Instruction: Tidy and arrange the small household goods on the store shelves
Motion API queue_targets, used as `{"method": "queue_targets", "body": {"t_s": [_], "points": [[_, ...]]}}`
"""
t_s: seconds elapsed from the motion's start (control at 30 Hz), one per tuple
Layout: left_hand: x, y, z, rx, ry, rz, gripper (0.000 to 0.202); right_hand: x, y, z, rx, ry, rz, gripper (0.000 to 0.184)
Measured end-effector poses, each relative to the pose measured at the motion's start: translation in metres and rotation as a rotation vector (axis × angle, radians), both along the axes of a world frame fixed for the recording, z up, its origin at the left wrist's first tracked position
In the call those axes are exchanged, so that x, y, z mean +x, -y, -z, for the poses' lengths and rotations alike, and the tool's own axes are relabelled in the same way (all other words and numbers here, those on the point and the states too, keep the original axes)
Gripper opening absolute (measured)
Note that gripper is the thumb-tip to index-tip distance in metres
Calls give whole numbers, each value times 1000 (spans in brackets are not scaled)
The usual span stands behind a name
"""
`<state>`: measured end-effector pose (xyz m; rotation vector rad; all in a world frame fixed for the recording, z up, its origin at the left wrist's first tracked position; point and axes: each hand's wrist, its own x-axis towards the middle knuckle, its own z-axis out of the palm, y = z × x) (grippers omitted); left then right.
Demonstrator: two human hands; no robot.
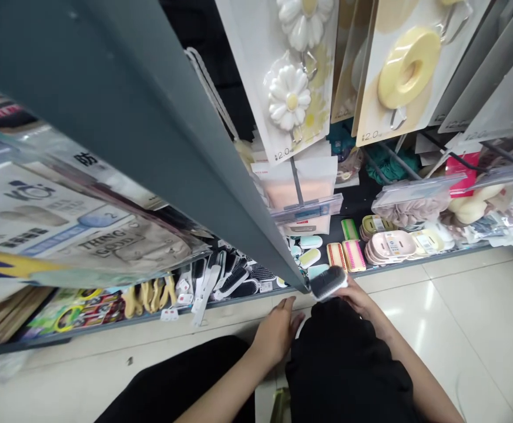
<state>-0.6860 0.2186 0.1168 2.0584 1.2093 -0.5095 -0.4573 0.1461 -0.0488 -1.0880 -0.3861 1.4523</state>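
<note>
I look down past a grey shelf divider (159,135) at the bottom shelf of a shop display. My right hand (356,296) holds a black hairbrush (328,282) with a white rim, just in front of the shelf's edge. My left hand (277,332) hovers low above the floor between my knees, its fingers together and stretched forward, holding nothing. More black and white hairbrushes (234,276) lie in a row on the shelf to the left of the divider.
Pastel soap boxes (391,244) and small brushes (353,255) fill the shelf on the right. Carded daisy hooks (289,97) and a yellow ring hook (408,67) hang above. Packaged goods (53,223) hang at the left. The floor is pale tile (468,317).
</note>
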Motion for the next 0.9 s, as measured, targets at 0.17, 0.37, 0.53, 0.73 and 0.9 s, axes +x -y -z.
{"method": "queue_targets", "body": {"t_s": [0.17, 0.37, 0.53, 0.73, 0.9], "points": [[15, -5, 41, -81, 300, -130, 56, -32, -16, -8, 159, 158, -291, 67], [5, -20, 39, 5, 19, 12, 43, -4, -2, -4, 190, 343, -301, 68], [-10, -14, 38, 93, -282, 192, 46, 39, 20, 62, -250, 1173, 622, 66], [-21, -6, 47, 77, -362, 261, 48, 48, 13, 126, -359, 1636, 516, 82], [-24, -6, 52, 115, -391, 275, 59, 38, -5, 132, -547, 1579, 655, 78]]}}
